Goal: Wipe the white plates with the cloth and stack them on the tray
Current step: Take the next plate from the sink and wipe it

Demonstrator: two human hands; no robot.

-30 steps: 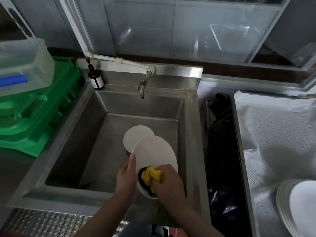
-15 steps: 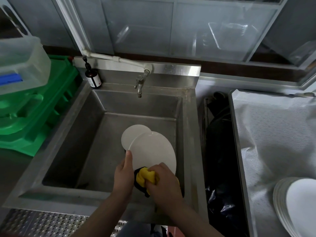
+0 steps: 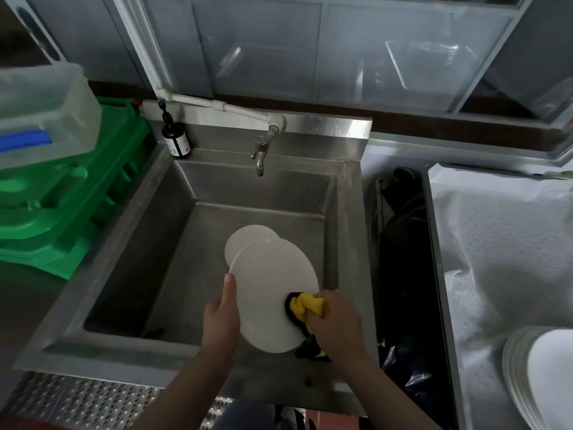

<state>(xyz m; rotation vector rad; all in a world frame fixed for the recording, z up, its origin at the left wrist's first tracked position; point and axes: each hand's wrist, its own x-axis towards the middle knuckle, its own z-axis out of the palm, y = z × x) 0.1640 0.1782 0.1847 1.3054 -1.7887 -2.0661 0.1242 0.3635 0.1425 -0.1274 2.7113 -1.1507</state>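
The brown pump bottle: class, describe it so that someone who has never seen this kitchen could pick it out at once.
Start at the steel sink in the middle of the head view and go to its back left corner. There, on the ledge left of the tap and beside the green crates, stands the brown pump bottle. It is the only bottle there: small, dark, black pump, white label.

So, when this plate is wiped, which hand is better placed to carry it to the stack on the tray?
Probably the left hand: it already grips the white plate, while the right hand grips the yellow cloth. The stack of plates lies to the right, so it must reach across.
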